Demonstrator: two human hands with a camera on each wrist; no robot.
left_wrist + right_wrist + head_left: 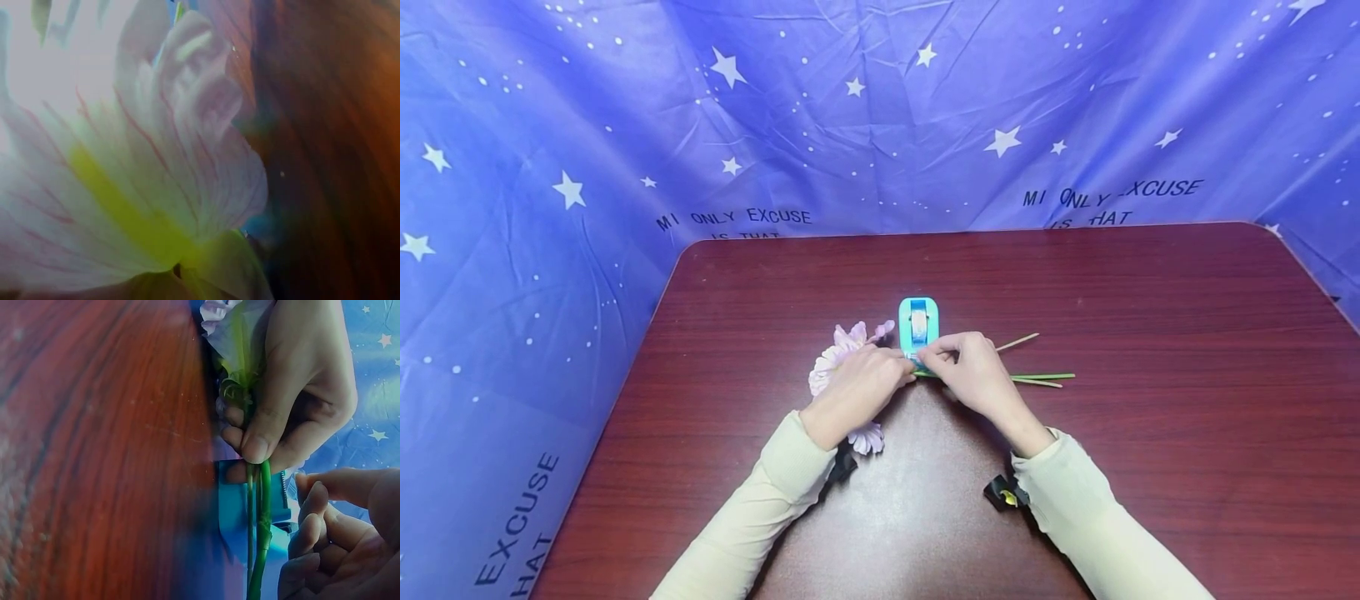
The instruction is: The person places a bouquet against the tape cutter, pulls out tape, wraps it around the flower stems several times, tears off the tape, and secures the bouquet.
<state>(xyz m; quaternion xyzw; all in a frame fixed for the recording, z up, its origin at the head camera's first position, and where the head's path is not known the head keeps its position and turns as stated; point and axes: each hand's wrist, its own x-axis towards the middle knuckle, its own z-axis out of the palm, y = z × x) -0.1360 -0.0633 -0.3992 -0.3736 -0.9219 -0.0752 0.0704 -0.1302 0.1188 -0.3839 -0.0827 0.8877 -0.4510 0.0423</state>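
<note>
My left hand (pixel 865 379) pinches the green stems (pixel 265 512) of pale purple flowers (pixel 823 367) between thumb and fingers, just below the blooms. A large veined petal (pixel 206 150) fills much of the left wrist view. Beyond the stems stands a turquoise tape dispenser (pixel 931 310) with a roll of tape (pixel 919 321) in it; its toothed cutter (pixel 284 484) faces the hands. At that cutter my right hand (pixel 973 371) pinches the tape's end between thumb and forefinger, though the clear strip itself is hard to make out. The stem ends stick out to the right beyond this hand.
A dark red wooden table (pixel 1150 333) lies under everything. Blue cloth (pixel 880 108) with white stars hangs along its back and left side. Black wrist straps (pixel 1000 493) show beneath the pale sleeves (pixel 1067 483). Another purple bloom (pixel 867 438) hangs below the left hand.
</note>
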